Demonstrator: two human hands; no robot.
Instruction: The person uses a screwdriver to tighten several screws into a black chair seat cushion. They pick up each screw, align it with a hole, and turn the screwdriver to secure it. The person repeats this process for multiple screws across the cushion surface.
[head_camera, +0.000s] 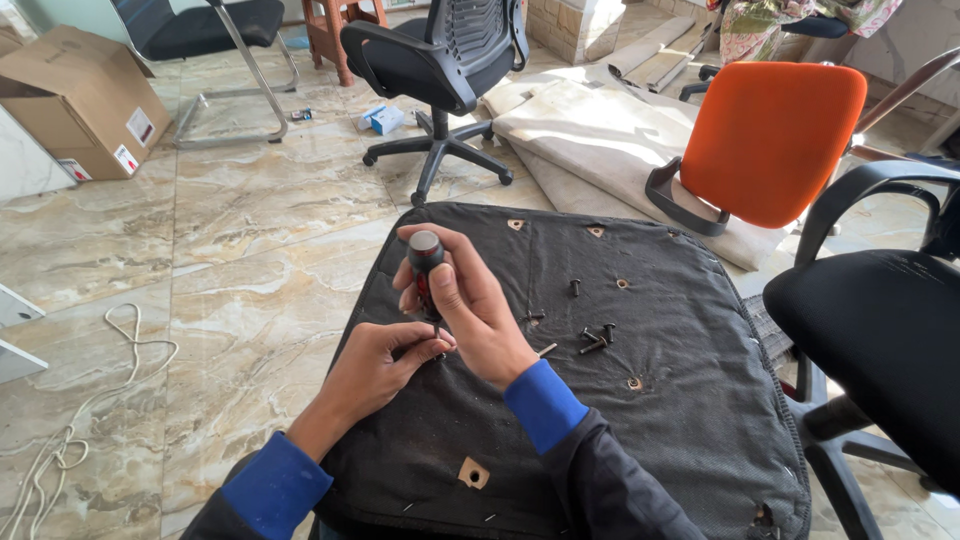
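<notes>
We hold red-black screwdriver with grey cap upright in right hand, fist closed round it. Left hand pinches tip down on black fabric chair seat bottom. Some loose dark screws already out; this one not yet.

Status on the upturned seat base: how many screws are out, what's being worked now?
Done: several loose black screws lie on the black fabric-covered seat underside, and some mounting holes look empty. In hand: the right hand grips a black-and-red screwdriver upright, while the left hand pinches at its tip. Left: whatever is under the tip; it's hidden by fingers.
</notes>
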